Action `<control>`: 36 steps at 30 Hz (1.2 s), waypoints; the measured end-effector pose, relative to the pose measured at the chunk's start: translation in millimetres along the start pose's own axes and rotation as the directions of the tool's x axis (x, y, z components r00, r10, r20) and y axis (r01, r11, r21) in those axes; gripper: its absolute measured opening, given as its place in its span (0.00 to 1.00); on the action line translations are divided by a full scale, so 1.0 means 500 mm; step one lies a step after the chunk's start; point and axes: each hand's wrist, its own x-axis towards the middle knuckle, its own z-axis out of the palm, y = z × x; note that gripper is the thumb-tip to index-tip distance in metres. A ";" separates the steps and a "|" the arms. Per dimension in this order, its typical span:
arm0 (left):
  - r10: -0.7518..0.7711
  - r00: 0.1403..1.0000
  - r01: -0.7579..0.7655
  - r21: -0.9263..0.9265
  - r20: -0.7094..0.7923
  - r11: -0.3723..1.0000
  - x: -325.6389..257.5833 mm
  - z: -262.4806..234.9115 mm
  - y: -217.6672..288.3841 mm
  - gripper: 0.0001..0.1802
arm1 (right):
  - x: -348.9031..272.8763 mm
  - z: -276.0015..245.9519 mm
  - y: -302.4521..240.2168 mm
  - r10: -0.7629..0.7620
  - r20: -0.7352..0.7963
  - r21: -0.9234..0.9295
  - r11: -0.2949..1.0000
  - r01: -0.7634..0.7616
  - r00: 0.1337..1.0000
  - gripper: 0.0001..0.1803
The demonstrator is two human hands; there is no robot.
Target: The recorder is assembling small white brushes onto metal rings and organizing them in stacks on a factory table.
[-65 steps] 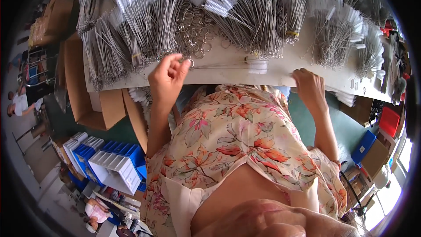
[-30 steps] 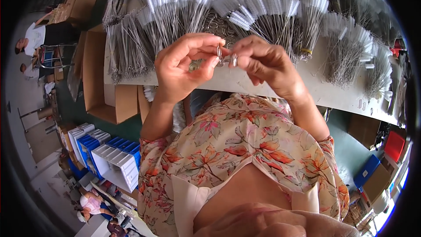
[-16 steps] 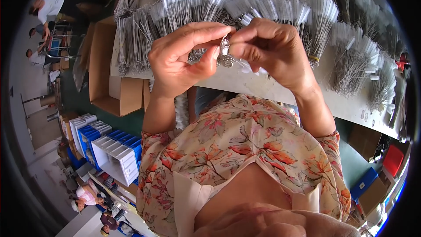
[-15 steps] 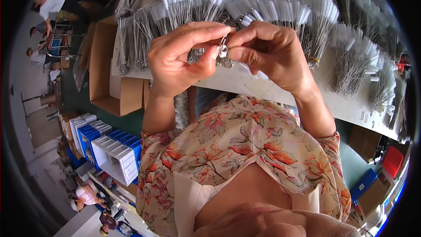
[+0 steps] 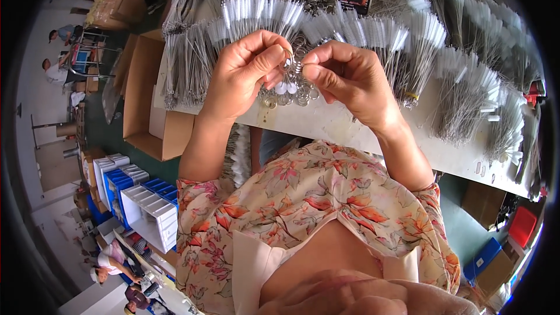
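Nearest, the person's cream cotton-like blouse with orange and pink flowers (image 5: 326, 192) sits close to the table edge, so a dropped part could tumble onto it or slip past to the floor. Beyond it, the left hand (image 5: 246, 73) has thumb and forefinger pressed together on a small, shiny silver metal piece (image 5: 288, 59), above the table. The right hand (image 5: 354, 81) brings its thumb and forefinger up beside that piece; whether they pinch it cannot be told. Since the left fingertips seem to hold only a sliver of smooth metal, a sideways tug from the right could twist it loose. Just below are two small white rounded ends (image 5: 286, 88); whether they hang from the held piece or lie behind it is unclear. A slip there could lose it among the look-alike loose silver rings (image 5: 301, 97) on the white tabletop (image 5: 335, 125). Farther back, the crowded thin wire brushes with white bristle heads (image 5: 262, 16) stand close behind the left knuckles, so a careless outward swing could catch their wires and spill a bundle.
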 end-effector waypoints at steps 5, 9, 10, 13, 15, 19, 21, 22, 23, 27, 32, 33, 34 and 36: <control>0.237 0.967 -0.220 0.763 0.090 0.608 -0.017 0.025 0.053 0.08 | 0.007 0.000 -0.024 0.007 0.012 -0.041 0.999 -0.007 1.000 0.06; 0.026 0.998 -0.005 0.370 -0.053 0.929 -0.021 0.012 0.038 0.05 | 0.012 -0.004 -0.014 0.029 0.040 -0.078 0.997 -0.026 0.999 0.06; -0.028 0.998 0.041 0.240 -0.058 0.970 -0.031 0.013 0.035 0.05 | -0.001 0.002 -0.008 0.047 0.016 -0.050 0.998 -0.046 0.999 0.06; -0.091 0.996 0.088 0.236 0.003 0.968 -0.069 0.041 0.057 0.07 | -0.025 0.011 -0.012 0.031 0.071 0.000 1.000 -0.031 0.997 0.06; -0.053 0.998 0.057 0.638 -0.026 0.768 -0.092 0.064 0.090 0.07 | -0.031 0.018 -0.020 0.009 0.093 -0.012 1.000 -0.008 0.996 0.06; 0.413 0.904 -0.353 0.744 0.113 0.567 -0.075 0.035 0.058 0.08 | -0.021 0.033 -0.010 -0.052 0.062 0.019 0.999 0.051 0.997 0.06; 0.304 0.934 -0.197 0.438 -0.189 0.877 -0.080 0.044 0.052 0.07 | -0.011 0.054 -0.001 -0.212 -0.004 -0.046 0.976 0.211 0.977 0.05; 0.331 0.922 -0.254 0.331 -0.199 0.909 -0.081 0.047 0.048 0.08 | -0.014 0.066 0.002 -0.315 -0.010 -0.130 0.941 0.311 0.949 0.05; 0.360 0.907 -0.313 0.223 -0.220 0.923 -0.082 0.043 0.045 0.08 | -0.014 0.082 0.016 -0.356 -0.057 -0.062 0.934 0.352 0.933 0.03; 0.438 0.850 -0.423 0.116 -0.294 0.899 -0.078 0.041 0.055 0.10 | 0.030 0.132 0.031 -0.544 -0.113 -0.212 0.831 0.515 0.832 0.03; 0.480 0.800 -0.370 0.335 -0.359 0.867 -0.150 -0.028 0.093 0.10 | 0.042 0.163 0.061 -0.346 0.030 -0.319 0.886 0.337 0.938 0.07; 0.488 0.802 -0.358 0.379 -0.343 0.854 -0.176 -0.042 0.104 0.11 | 0.035 0.158 0.073 -0.317 0.060 -0.298 0.900 0.320 0.947 0.06; 0.464 0.824 -0.303 0.440 -0.325 0.845 -0.201 -0.059 0.114 0.10 | 0.027 0.146 0.087 -0.270 0.083 -0.311 0.908 0.282 0.959 0.06; 0.358 0.884 -0.153 0.537 -0.301 0.829 -0.258 -0.089 0.123 0.10 | 0.009 0.126 0.110 -0.185 0.136 -0.293 0.931 0.218 0.973 0.05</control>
